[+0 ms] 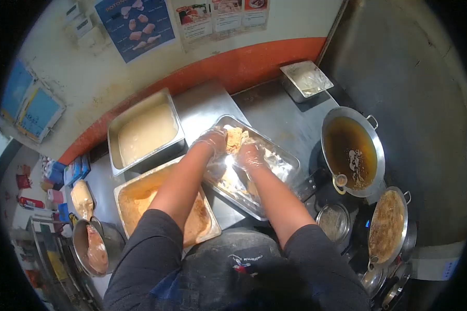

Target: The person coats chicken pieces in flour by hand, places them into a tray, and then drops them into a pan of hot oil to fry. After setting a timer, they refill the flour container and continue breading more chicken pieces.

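I stand at the worktop [275, 111] with both arms stretched out in front of me, and both hands wear thin clear gloves. My left hand [211, 141] curls around the left side of a chicken piece [235, 139] that is coated in pale crumbs. My right hand [250, 155] grips the same piece from the right and from below, its fingers bent against it. So both hands are clenched on the chicken piece, which sits between them, at the far left end of a shiny metal tray [283, 155], just over the flour that lies in it; I cannot tell whether it touches the flour. This tray lies slanted across the worktop in front of me. To the left of it, under my left forearm, is a tray of orange-brown batter [140, 199], and behind that one a deeper tray of pale batter [145, 132], the two trays just beside each other. At the far left a round pot [93, 246] holds raw pinkish pieces. To the right of the metal tray a wok [353, 150] holds dark oil with some crumbs floating in it, and nearer to me a second pan [386, 225] is full of brown crumbs. A small bowl [333, 222] stands between that pan and the metal tray. At the back, against the wall, is a small square tin [306, 78], and posters [135, 23] hang above the orange stripe.
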`<act>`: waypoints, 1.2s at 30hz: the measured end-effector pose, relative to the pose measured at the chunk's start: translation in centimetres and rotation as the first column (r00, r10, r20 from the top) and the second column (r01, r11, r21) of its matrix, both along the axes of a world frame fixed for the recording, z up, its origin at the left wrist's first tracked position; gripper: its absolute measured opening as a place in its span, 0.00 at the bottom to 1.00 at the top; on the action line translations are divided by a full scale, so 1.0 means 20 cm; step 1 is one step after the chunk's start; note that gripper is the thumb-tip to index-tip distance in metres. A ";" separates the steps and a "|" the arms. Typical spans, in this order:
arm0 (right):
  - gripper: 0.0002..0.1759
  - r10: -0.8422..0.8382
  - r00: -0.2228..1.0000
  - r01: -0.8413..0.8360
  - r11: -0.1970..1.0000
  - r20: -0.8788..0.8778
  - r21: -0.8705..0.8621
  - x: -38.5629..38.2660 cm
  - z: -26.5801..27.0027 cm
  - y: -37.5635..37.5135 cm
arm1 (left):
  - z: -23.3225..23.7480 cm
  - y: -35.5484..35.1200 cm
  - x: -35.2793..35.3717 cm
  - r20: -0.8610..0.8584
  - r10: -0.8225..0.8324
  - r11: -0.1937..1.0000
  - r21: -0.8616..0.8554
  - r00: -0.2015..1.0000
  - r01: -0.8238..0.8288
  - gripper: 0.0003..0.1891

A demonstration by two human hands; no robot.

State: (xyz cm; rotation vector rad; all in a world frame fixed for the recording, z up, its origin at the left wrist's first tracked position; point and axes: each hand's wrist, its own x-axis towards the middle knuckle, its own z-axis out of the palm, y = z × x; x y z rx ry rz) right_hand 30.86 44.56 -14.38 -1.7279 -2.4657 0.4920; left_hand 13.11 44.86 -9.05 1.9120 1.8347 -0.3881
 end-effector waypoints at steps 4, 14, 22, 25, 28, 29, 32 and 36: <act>0.23 -0.115 0.992 0.118 0.992 -0.059 0.047 -0.04 -0.38 0.13 | -0.08 0.08 0.00 0.069 0.141 0.958 0.241 0.988 -0.153 0.18; 0.15 0.065 0.896 0.005 0.988 -0.439 0.156 0.16 -0.21 -0.05 | -0.08 0.22 0.00 -0.139 0.058 0.977 0.209 0.989 -0.028 0.15; 0.15 -0.117 0.828 0.104 0.993 -0.548 -0.054 0.43 0.18 -0.27 | -0.12 0.23 0.09 -0.031 0.073 0.975 0.211 0.997 -0.065 0.16; 0.15 -0.194 0.786 0.152 0.981 -0.587 -0.121 0.51 0.24 -0.35 | -0.08 0.20 0.10 0.091 -0.014 0.963 0.269 0.996 -0.011 0.16; 0.16 -0.315 0.779 0.176 0.940 -0.542 -0.294 0.56 0.35 -0.38 | 0.02 0.08 0.17 0.108 -0.179 0.942 0.305 0.978 0.139 0.16; 0.16 -0.309 0.831 0.183 0.937 -0.463 -0.298 0.58 0.35 -0.40 | 0.03 0.02 0.20 0.105 -0.190 0.942 0.298 0.976 0.151 0.16; 0.18 -0.050 0.874 0.046 0.999 -0.484 -0.019 0.53 0.43 -0.48 | 0.06 -0.16 0.33 0.189 -0.214 0.941 0.304 0.958 0.151 0.22; 0.19 -0.042 0.906 0.047 0.999 -0.421 0.001 0.46 0.24 -0.49 | 0.13 -0.36 0.49 0.288 -0.111 0.989 0.129 0.951 0.076 0.28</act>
